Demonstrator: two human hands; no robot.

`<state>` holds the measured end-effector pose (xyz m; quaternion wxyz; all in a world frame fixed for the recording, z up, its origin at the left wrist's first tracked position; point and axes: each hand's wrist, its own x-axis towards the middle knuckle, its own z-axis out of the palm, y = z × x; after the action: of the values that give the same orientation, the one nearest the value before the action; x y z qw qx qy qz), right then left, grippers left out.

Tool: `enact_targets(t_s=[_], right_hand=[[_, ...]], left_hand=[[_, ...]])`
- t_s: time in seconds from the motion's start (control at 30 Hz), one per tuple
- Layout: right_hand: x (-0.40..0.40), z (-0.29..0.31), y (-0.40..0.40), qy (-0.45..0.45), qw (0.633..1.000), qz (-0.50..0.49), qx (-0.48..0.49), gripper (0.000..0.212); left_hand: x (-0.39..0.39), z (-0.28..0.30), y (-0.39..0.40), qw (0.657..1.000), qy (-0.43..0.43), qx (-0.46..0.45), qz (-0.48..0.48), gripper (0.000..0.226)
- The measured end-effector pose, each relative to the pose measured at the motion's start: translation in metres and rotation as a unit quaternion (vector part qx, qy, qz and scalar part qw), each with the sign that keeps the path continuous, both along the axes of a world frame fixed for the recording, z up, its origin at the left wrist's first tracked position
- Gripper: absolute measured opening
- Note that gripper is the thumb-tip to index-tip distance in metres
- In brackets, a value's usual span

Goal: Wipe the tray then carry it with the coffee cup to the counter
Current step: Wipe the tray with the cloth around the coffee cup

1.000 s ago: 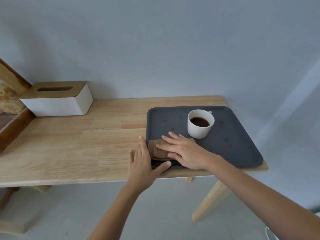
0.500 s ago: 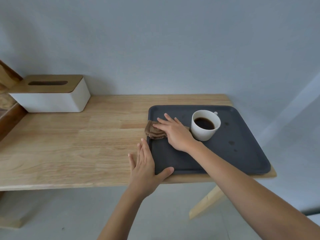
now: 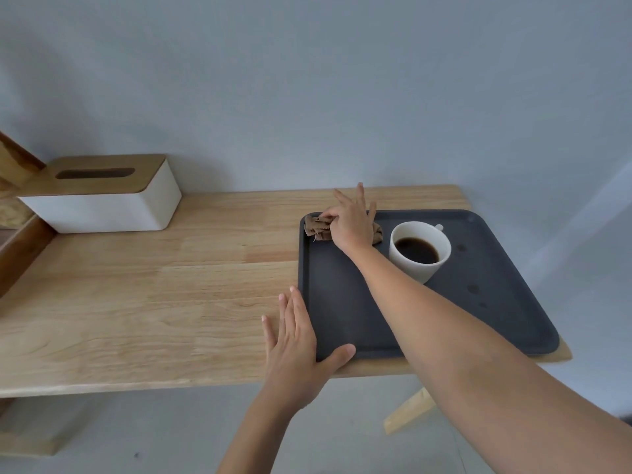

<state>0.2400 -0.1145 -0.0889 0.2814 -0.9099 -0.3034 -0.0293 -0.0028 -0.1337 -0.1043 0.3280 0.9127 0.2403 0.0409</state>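
Note:
A dark grey tray (image 3: 342, 319) lies on the right end of the wooden table (image 3: 154, 295). A white cup (image 3: 420, 255) of black coffee stands on its far middle. My right hand (image 3: 352, 224) presses a crumpled brown cloth (image 3: 318, 227) onto the tray's far left corner, just left of the cup. My left hand (image 3: 294, 347) lies flat at the tray's near left corner, fingers along the left rim and thumb on the front rim. A few dark spots (image 3: 473, 289) mark the tray to the right of the cup.
A white tissue box (image 3: 102, 206) with a wooden lid sits at the table's back left. A dark wooden frame (image 3: 17, 248) borders the far left. A grey wall rises right behind the table. The tray's right corner reaches the table's right edge.
My right hand has slid the cloth from the tray's near left part away from me to its far left corner. My left hand has stayed at the near left corner.

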Motion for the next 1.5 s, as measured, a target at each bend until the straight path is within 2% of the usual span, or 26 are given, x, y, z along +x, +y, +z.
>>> enact_targets(t_s=[0.2, 0.5, 0.73, 0.93, 1.07, 1.27, 1.5], right_hand=[[-0.006, -0.003, -0.011, 0.031, 0.998, 0.051, 0.017, 0.047], [-0.064, -0.007, -0.059, 0.012, 0.983, 0.169, -0.068, 0.046], [-0.109, -0.01, -0.106, 0.02, 0.975, 0.213, -0.061, 0.049], [-0.114, -0.015, -0.139, 0.02, 0.971, 0.234, -0.031, 0.048], [-0.102, -0.016, -0.177, 0.003, 0.973, 0.228, -0.04, 0.051], [-0.068, -0.009, -0.248, -0.021, 0.987, 0.152, -0.05, 0.05], [-0.038, -0.002, -0.29, 0.031, 0.986, 0.156, -0.045, 0.05]], left_hand=[[0.0, -0.001, 0.0, 1.0, -0.003, 0.012, 0.003, 0.108], [0.002, -0.003, 0.0, 1.0, -0.002, 0.018, 0.012, 0.111], [0.003, -0.005, 0.0, 0.999, -0.027, 0.007, 0.021, 0.117], [0.002, -0.006, 0.001, 0.999, -0.037, -0.002, 0.01, 0.112], [0.002, -0.006, 0.003, 1.0, -0.021, 0.001, 0.002, 0.107], [0.001, -0.005, 0.004, 1.0, -0.02, -0.008, -0.006, 0.106], [0.001, -0.002, 0.004, 1.0, -0.005, -0.022, -0.008, 0.11]])
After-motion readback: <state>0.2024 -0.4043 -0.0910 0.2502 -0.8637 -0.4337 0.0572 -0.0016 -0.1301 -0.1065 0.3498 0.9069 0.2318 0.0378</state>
